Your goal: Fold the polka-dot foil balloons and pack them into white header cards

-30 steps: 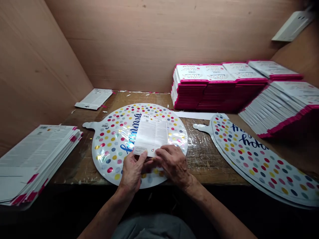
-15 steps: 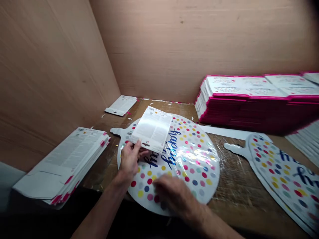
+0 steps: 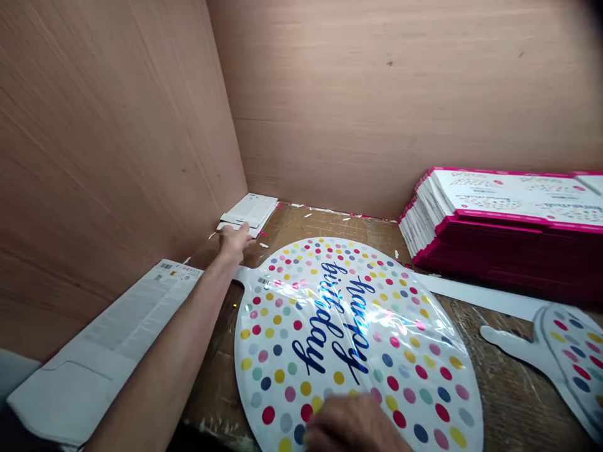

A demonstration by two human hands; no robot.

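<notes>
A round foil balloon (image 3: 277, 314) lies flat, white with coloured dots and blue "happy birthday" lettering, its neck pointing left. Past that neck, my left hand (image 3: 234, 243) reaches to a small stack of white printed cardboard packets (image 3: 249, 209) in the far corner. Its fingers are stretched out at the near edge of the packets, touching or very close to the top one. Low in the picture, my right hand (image 3: 351, 424) is over the balloon's near part, blurred and curled closed. Whatever it may hold is hidden.
A stack of printed packets (image 3: 122, 326) lies at the left, partly behind my forearm. Many pink-edged packets (image 3: 494, 220) stand at the back right. More dotted balloons (image 3: 565, 351) lie at the right edge. Wooden panels (image 3: 320, 107) enclose the brown work surface (image 3: 509, 383).
My left hand has moved from above the balloon to the far corner, and the packet it held now lies on the small stack there. The view has shifted; the balloon's lettering is uncovered.
</notes>
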